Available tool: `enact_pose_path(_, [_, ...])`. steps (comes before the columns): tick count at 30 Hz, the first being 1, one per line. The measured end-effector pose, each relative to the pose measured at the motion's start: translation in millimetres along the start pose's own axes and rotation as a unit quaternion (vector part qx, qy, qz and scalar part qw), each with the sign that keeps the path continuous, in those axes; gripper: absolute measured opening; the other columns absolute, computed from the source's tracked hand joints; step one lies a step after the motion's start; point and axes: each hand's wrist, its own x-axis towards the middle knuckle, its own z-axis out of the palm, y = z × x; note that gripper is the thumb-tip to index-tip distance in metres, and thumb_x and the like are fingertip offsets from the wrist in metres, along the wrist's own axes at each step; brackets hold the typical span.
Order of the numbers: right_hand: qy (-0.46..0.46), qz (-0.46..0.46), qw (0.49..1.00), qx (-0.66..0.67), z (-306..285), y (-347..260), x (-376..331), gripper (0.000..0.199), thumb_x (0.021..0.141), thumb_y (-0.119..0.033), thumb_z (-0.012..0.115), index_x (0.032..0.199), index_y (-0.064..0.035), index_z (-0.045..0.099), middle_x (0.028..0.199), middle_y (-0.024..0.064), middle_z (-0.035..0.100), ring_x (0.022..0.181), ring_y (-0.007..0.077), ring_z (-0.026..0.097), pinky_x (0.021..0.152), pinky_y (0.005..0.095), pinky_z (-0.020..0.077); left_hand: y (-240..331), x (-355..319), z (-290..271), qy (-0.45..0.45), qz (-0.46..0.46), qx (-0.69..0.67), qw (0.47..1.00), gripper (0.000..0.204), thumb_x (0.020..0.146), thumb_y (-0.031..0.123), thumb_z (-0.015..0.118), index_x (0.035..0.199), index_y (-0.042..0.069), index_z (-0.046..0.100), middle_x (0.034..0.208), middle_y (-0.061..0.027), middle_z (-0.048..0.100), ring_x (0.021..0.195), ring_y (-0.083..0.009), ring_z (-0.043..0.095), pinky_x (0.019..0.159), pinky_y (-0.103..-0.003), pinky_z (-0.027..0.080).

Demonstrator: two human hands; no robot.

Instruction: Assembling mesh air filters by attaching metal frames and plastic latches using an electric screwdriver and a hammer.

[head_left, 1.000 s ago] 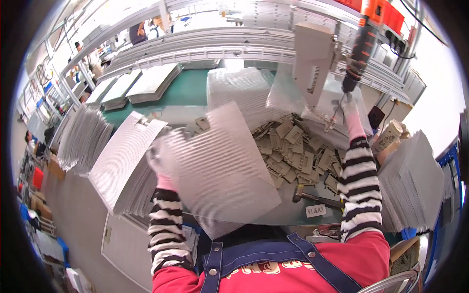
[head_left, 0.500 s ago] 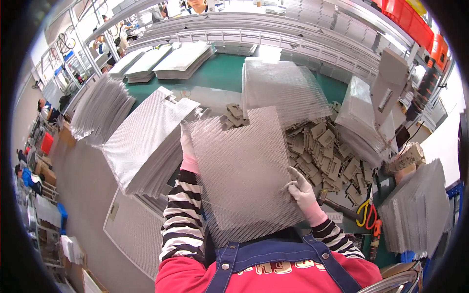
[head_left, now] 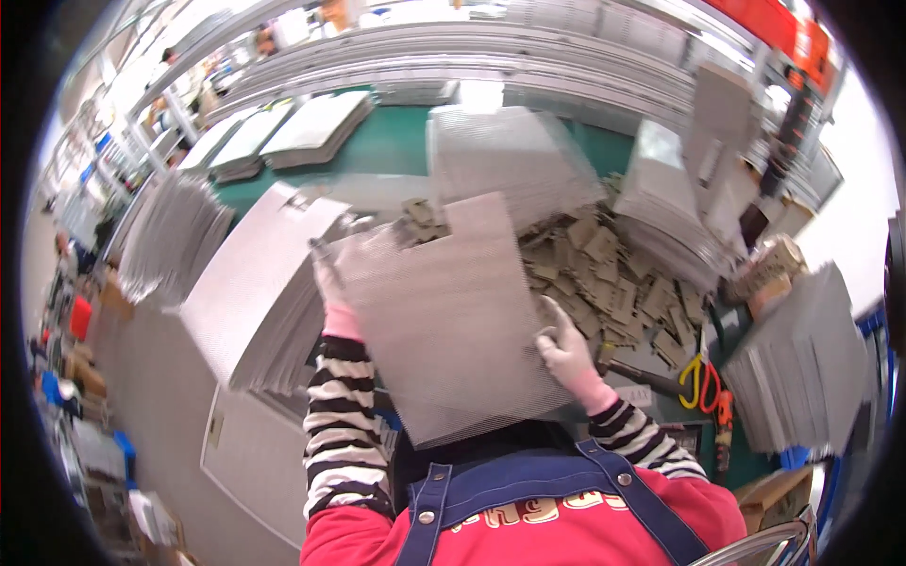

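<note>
A perforated metal mesh sheet point(head_left: 453, 330) with a notch in its top edge is held up before my chest. My left hand point(head_left: 330, 278), in a pale glove, grips its left edge near the upper corner. At the right edge, lower down, my gloved right hand point(head_left: 566, 357) pinches the sheet between thumb and fingers. Close to my left hand leans a thick stack of similar notched sheets point(head_left: 250, 283). Right of the held sheet lies a loose heap of small beige-grey plastic parts point(head_left: 604, 274). A hammer point(head_left: 642, 375) lies near my right wrist.
Yellow-and-red-handled scissors point(head_left: 700, 382) and an orange-handled tool point(head_left: 724, 424) lie at the right. More sheet stacks stand at the far middle point(head_left: 510, 165), back left point(head_left: 316, 127) and right point(head_left: 802, 363). An orange-and-black power tool point(head_left: 788, 123) hangs at upper right.
The whole view has shifted, so the bench things appear further left. Both hands still grip the mesh sheet; its lower edge sits slightly higher in the picture.
</note>
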Motion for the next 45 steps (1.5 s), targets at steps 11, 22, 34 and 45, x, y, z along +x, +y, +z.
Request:
enact_pose_path(11, [0.194, -0.081, 0.850, -0.483, -93.6, -82.5, 230.1, 0.070, 0.082, -0.048, 0.054, 0.135, -0.0052, 0.037, 0.131, 0.0193, 0.047, 0.123, 0.0319, 0.043, 0.102, 0.0423, 0.0338, 11.5, -38.4, 12.9, -0.111, -0.021, 0.008, 0.994, 0.084, 0.077, 0.071, 0.050, 0.130, 0.006, 0.042, 0.123, -0.0169, 0.047, 0.102, -0.0288, 0.050, 0.086, -0.041, 0.043])
enact_pose_path(22, [0.056, 0.038, 0.980, -0.188, -121.3, -97.8, 269.8, 0.052, 0.070, -0.022, 0.076, 0.114, -0.0016, 0.059, 0.107, 0.0165, 0.063, 0.094, 0.0221, 0.061, 0.086, 0.0318, 0.0463, 0.5, -64.7, 6.1, -0.048, -0.090, -0.029, 0.994, 0.079, 0.076, 0.073, 0.050, 0.120, 0.007, 0.047, 0.110, -0.0246, 0.051, 0.093, -0.0319, 0.053, 0.080, -0.046, 0.047])
enact_pose_path(34, [0.051, 0.013, 0.946, 0.321, -150.5, -57.0, 230.9, 0.027, 0.083, -0.004, 0.059, 0.110, -0.0111, 0.058, 0.097, 0.0031, 0.063, 0.081, 0.0151, 0.059, 0.061, 0.0293, 0.0435, 22.1, -50.0, -3.4, -0.127, -0.078, -0.081, 0.986, 0.066, 0.082, 0.067, 0.046, 0.119, 0.013, 0.054, 0.116, -0.0195, 0.051, 0.098, -0.0302, 0.050, 0.084, -0.046, 0.045])
enact_pose_path(45, [0.103, 0.132, 0.986, 0.022, -74.9, -41.9, 122.7, 0.062, 0.082, -0.004, 0.054, 0.138, -0.0026, 0.030, 0.117, 0.0117, 0.055, 0.099, 0.0217, 0.059, 0.082, 0.0328, 0.0498, 7.5, -35.8, -1.8, -0.006, -0.038, 0.058, 0.998, 0.079, 0.082, 0.066, 0.048, 0.127, 0.000, 0.043, 0.123, -0.0248, 0.047, 0.111, -0.0375, 0.050, 0.092, -0.050, 0.045])
